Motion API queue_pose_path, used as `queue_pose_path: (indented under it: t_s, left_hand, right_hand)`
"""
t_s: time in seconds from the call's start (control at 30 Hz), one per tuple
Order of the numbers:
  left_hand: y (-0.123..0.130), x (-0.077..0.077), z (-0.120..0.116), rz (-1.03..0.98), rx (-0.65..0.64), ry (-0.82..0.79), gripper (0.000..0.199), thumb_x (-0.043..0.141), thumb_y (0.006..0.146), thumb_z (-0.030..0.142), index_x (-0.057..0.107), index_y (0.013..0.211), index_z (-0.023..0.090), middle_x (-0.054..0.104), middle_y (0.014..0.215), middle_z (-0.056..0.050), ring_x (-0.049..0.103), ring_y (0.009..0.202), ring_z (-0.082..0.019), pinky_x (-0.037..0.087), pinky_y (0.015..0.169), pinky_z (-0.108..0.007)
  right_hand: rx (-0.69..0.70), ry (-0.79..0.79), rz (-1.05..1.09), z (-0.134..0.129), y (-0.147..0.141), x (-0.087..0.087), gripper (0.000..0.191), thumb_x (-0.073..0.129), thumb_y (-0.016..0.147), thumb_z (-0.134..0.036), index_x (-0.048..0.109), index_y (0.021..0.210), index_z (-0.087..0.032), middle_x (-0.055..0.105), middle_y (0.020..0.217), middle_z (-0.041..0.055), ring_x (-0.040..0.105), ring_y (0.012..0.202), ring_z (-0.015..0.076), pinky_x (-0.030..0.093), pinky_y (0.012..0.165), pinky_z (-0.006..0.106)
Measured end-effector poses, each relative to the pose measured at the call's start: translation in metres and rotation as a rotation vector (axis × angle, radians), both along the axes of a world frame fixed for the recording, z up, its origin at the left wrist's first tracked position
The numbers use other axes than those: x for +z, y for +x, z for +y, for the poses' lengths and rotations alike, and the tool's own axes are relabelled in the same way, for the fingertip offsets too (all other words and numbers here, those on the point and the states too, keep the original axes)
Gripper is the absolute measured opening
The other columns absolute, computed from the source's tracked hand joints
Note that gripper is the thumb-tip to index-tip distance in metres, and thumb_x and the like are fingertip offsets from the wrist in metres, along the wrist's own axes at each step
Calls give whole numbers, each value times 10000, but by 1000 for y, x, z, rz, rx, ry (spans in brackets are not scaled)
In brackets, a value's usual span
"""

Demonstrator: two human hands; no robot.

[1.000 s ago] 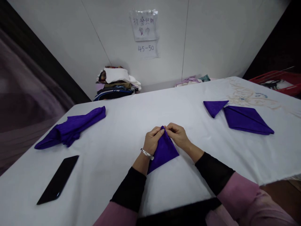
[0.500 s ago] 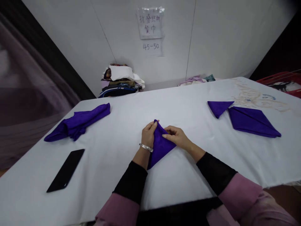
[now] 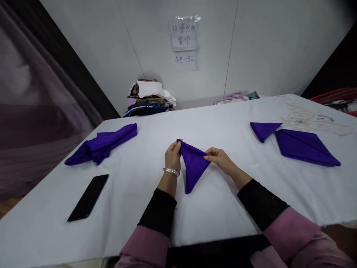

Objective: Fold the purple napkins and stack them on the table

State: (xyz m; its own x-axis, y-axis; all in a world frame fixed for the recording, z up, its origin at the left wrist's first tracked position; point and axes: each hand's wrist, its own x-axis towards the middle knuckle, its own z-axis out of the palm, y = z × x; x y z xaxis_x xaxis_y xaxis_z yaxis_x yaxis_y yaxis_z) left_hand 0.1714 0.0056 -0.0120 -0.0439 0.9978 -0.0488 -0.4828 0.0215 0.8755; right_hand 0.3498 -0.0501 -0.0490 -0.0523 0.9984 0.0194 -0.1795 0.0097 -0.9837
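Note:
A purple napkin (image 3: 193, 165), folded to a triangle, is stretched between my two hands above the white table, its point toward me. My left hand (image 3: 173, 156), with a silver bangle at the wrist, pinches its left corner. The right corner is pinched between thumb and fingers of my right hand (image 3: 220, 159). Over to the right lie a small folded purple triangle (image 3: 264, 130) and a larger folded purple napkin (image 3: 306, 147). Crumpled purple cloth (image 3: 102, 145) rests on the left side.
A black phone (image 3: 88, 197) lies on the white tablecloth (image 3: 134, 208) at the left. Behind the table, a stack of folded clothes (image 3: 150, 97) and more fabric (image 3: 234, 97) sit by the wall. Handwritten signs (image 3: 185, 44) hang there. A red basket (image 3: 334, 97) stands at far right.
My hands have moved apart and pulled the napkin's top edge out between them. Its lower point has swung to the right. The whole view has shifted slightly.

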Motion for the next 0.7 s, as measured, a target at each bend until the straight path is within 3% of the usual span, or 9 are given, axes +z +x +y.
queue_pose_path:
  t_s: [0.2,0.33,0.43,0.53,0.6,0.7]
  left_hand:
    - [2,10,-15,39,-94,-44,295,735,568,295,634,795,136,653,688,0,606,620,-110,498,659,-299]
    - [5,-5,-24,226,-191,-123,241,668,618,270,612,810,135,650,688,-14,623,624,-125,520,660,-312]
    - [8,-27,-24,538,-218,-156,197,596,640,209,610,823,138,642,691,-24,618,609,-131,517,609,-296]
    - [10,-43,-22,738,-190,-119,215,585,622,168,632,832,170,639,711,-10,606,641,-137,499,626,-287]
    - [8,-47,-21,926,-170,-39,208,575,641,180,650,834,200,648,727,-1,604,700,-148,483,676,-285]
    - [6,-45,-20,1279,-142,79,208,537,695,225,665,859,238,663,760,-1,602,769,-168,465,693,-285]
  right_hand:
    - [-90,-86,90,-9,30,25,237,733,634,-304,578,765,-182,524,615,-62,468,528,67,365,521,211]
    - [-89,-108,-45,-9,54,30,315,726,631,-292,588,899,-198,546,664,-54,485,546,74,362,510,206]
    - [-128,-159,-333,-3,63,12,285,698,634,-250,595,891,-180,583,709,-22,524,581,105,415,554,248]
    - [-216,-76,-775,-1,63,-7,249,652,678,-209,619,921,-169,626,834,36,578,716,160,466,690,320]
    - [-255,50,-1038,-5,57,-10,292,612,724,-202,620,1014,-162,623,999,92,578,905,218,456,811,377]
    - [-263,263,-1257,-18,36,-2,369,534,804,-224,568,1161,-138,532,1235,149,457,1168,270,370,965,436]
